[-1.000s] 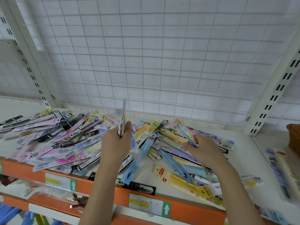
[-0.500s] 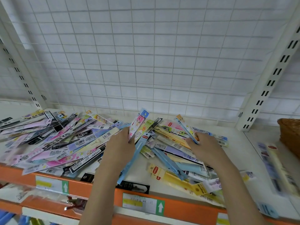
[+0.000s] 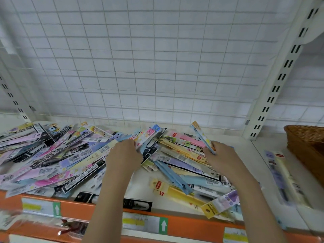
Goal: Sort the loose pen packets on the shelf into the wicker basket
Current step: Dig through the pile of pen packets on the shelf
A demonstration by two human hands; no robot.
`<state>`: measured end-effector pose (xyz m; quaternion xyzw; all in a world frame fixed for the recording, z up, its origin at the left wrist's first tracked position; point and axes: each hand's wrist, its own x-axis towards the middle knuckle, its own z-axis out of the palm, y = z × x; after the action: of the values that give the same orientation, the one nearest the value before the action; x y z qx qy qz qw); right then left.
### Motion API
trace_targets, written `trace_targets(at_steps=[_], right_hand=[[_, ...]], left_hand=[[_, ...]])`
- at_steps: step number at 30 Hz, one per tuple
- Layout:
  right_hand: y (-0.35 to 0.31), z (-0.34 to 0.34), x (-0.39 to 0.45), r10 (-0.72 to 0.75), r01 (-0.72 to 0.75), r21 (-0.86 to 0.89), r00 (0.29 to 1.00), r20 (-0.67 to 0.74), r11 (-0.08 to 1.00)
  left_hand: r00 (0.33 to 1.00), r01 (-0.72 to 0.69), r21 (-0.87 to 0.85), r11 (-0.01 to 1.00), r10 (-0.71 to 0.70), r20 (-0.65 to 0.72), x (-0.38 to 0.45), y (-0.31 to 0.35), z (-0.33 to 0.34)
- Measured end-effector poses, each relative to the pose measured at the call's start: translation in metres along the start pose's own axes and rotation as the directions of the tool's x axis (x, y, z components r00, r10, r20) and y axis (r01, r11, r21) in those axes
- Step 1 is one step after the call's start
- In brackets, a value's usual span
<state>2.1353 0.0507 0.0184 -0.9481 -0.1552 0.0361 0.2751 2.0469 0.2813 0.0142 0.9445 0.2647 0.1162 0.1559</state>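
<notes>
A big heap of loose pen packets [image 3: 52,155] in pink, lilac, yellow, blue and black covers the white shelf [image 3: 245,172] from the far left to the middle. My left hand [image 3: 123,157] rests on the heap's middle and grips a floral white-and-pink packet [image 3: 147,135] that points up and right. My right hand [image 3: 223,158] holds a slim blue-and-yellow packet [image 3: 201,134] lifted off the pile. The wicker basket [image 3: 305,144] stands at the far right, cut off by the frame edge; its inside is mostly hidden.
A white wire grid [image 3: 157,67] backs the shelf, with slotted uprights [image 3: 278,79] at both sides. An orange front rail [image 3: 184,225] carries price tags with green arrows. Two packets [image 3: 284,179] lie apart on the right shelf section before the basket.
My left hand lowered its packet from upright to a slant over the heap, and a dangling blue packet settled onto the pile. The view shifted right, so more of the basket shows.
</notes>
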Motion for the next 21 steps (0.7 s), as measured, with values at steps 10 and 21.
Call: trace_targets(at_steps=[10, 21], right_hand=[[0.008, -0.004, 0.0, 0.006, -0.006, -0.016, 1.0, 0.022, 1.0], [0.014, -0.003, -0.004, 0.023, -0.02, -0.07, 0.999, 0.041, 0.997]], left_hand=[[0.995, 0.063, -0.061, 0.996, -0.067, -0.074, 0.038, 0.02, 0.003], [0.983, 0.177, 0.06, 0.982, -0.18, 0.042, 0.029, 0.025, 0.022]])
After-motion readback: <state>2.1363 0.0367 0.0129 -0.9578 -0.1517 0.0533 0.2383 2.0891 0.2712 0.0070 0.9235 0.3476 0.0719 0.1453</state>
